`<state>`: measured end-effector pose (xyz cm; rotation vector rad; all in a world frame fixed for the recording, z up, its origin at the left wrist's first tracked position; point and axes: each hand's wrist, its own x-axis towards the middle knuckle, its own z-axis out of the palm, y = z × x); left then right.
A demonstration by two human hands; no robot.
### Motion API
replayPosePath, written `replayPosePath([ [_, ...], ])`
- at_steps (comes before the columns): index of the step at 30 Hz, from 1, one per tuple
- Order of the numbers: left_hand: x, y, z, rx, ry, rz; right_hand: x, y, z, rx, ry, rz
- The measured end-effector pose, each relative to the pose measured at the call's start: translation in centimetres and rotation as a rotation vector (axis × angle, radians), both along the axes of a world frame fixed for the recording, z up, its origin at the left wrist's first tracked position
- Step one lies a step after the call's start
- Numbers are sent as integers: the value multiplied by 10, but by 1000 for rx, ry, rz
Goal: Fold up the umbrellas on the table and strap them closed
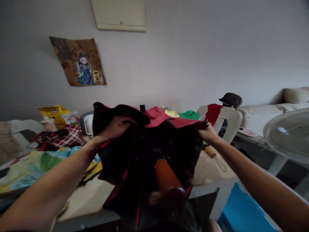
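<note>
A partly folded umbrella [116, 167], black inside and dark red outside, fills the middle of the view. Its brown handle [169, 177] points toward me, and the canopy hangs in loose folds around the shaft. On the upper left, my left hand [118, 127] is closed on the canopy's edge, its fingertips partly hidden by the cloth. My right hand [207, 132] pinches the canopy's edge at the upper right. Both arms reach out to either side of the handle.
Behind the umbrella is a cluttered table [84, 201]. Patterned cloth [45, 164], a plaid bag [66, 137] and a yellow packet [54, 114] lie left. A wooden-handled tool [211, 152], a blue stool [245, 209], a white chair [233, 120] and a fan [289, 135] are right.
</note>
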<state>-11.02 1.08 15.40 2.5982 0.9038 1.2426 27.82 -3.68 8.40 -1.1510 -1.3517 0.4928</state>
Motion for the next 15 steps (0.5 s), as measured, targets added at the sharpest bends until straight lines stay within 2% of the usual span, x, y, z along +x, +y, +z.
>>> replayPosePath([
  [2, -21, 7, 8, 50, -70, 55, 32, 2, 3, -7, 79, -24],
  [4, -33, 14, 13, 145, -135, 68, 48, -1, 5, -124, 71, 24],
  [7, -32, 21, 23, 274, -119, 56, 40, -10, 10, -320, -16, 45],
  [9, -20, 22, 32, 316, -33, 24, 16, -20, 14, -308, -39, 2],
  [11, -2, 17, 42, 293, 65, -26, -21, -34, 13, -277, -21, 43],
  [13, 21, 10, 51, 197, 139, -76, -66, -50, 3, -387, -11, 255],
  [14, 33, 7, 55, 135, 167, -103, -89, -57, -5, -513, 29, 473],
  [15, 45, 4, 59, 75, 183, -132, -111, -63, -14, -571, 57, 616],
])
